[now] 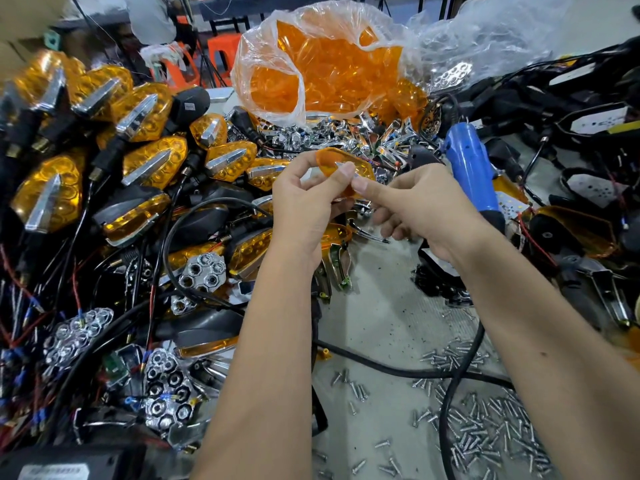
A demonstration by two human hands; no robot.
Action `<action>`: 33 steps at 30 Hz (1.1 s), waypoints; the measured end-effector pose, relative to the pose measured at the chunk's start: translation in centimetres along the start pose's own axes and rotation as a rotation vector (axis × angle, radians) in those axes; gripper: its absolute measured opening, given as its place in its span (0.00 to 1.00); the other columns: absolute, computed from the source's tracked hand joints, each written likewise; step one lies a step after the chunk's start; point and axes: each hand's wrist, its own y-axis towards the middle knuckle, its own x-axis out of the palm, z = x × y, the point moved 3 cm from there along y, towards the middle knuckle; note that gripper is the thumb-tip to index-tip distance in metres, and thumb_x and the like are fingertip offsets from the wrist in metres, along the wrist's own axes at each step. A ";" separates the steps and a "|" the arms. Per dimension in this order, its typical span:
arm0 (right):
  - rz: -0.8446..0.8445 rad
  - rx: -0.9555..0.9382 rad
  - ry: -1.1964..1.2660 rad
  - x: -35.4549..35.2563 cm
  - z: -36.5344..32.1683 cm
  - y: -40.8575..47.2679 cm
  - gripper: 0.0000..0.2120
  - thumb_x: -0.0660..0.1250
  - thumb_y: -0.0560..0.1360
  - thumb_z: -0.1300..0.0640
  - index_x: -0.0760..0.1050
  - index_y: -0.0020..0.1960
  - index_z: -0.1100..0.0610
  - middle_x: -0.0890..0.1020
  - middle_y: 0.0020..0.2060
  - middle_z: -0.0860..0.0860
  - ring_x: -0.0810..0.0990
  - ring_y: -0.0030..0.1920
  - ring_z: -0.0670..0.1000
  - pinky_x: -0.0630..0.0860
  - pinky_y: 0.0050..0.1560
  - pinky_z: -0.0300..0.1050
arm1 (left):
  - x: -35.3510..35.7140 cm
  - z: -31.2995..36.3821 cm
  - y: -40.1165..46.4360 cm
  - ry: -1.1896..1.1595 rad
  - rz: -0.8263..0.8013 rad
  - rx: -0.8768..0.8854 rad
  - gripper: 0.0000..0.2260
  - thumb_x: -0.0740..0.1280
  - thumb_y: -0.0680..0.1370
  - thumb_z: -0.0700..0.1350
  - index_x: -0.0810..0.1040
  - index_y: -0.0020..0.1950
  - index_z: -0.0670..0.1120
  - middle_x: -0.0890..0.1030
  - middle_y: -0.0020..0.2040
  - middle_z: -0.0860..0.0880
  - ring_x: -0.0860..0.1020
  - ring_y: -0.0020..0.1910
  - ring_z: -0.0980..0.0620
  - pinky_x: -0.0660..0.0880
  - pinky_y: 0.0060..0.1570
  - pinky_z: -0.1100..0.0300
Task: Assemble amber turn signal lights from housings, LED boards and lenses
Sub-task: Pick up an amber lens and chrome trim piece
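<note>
An amber lens (332, 160) with a small chrome insert is held above the bench, mid-frame. My left hand (304, 202) grips it from the left, thumb across its face. My right hand (415, 206) pinches the chrome piece at the lens with thumb and forefinger. Under the hands lie another amber lens (334, 237) and chrome trim pieces (337, 268). A clear plastic bag (325, 67) full of amber lenses stands behind. Assembled amber signal lights (145, 112) with black stalks are piled at left. Chrome LED reflectors (204, 271) with wires lie at lower left.
A blue electric screwdriver (467, 164) rests right of my hands, its black cable (457, 375) running down the bench. Several loose screws (485, 420) are scattered at lower right. Black housings (581, 237) and wiring crowd the right side. Chrome parts (346, 133) are heaped under the bag.
</note>
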 end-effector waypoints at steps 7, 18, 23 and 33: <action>-0.016 -0.356 0.086 -0.1 -1.1 -0.1 0.10 0.81 0.71 0.56 0.85 0.51 0.54 0.86 0.45 0.61 0.84 0.41 0.55 0.80 0.34 0.46 | 0.0 0.8 0.0 -0.173 -0.134 0.024 0.06 0.68 0.82 0.37 0.77 0.53 0.47 0.84 0.43 0.48 0.83 0.41 0.52 0.80 0.44 0.57; 0.001 -0.534 0.140 0.5 -2.1 -0.8 0.13 0.79 0.73 0.61 0.86 0.54 0.49 0.89 0.47 0.53 0.86 0.47 0.54 0.85 0.53 0.50 | 0.2 1.1 -0.2 -0.174 -0.109 0.128 0.08 0.68 0.81 0.36 0.75 0.51 0.48 0.81 0.41 0.50 0.73 0.43 0.49 0.71 0.44 0.56; -0.020 -0.521 0.184 0.5 -2.2 -0.8 0.12 0.78 0.73 0.62 0.86 0.56 0.53 0.88 0.49 0.59 0.84 0.49 0.52 0.84 0.55 0.51 | 0.3 1.3 -0.3 -0.165 -0.087 0.166 0.07 0.69 0.81 0.35 0.75 0.52 0.47 0.83 0.40 0.50 0.78 0.41 0.52 0.75 0.45 0.60; -0.089 -0.378 0.348 1.1 -1.6 -0.7 0.07 0.74 0.77 0.65 0.85 0.54 0.58 0.88 0.40 0.49 0.82 0.39 0.45 0.79 0.45 0.38 | 0.5 1.1 -0.2 -0.182 -0.041 0.186 0.07 0.70 0.80 0.35 0.73 0.51 0.44 0.83 0.41 0.47 0.81 0.42 0.49 0.77 0.48 0.54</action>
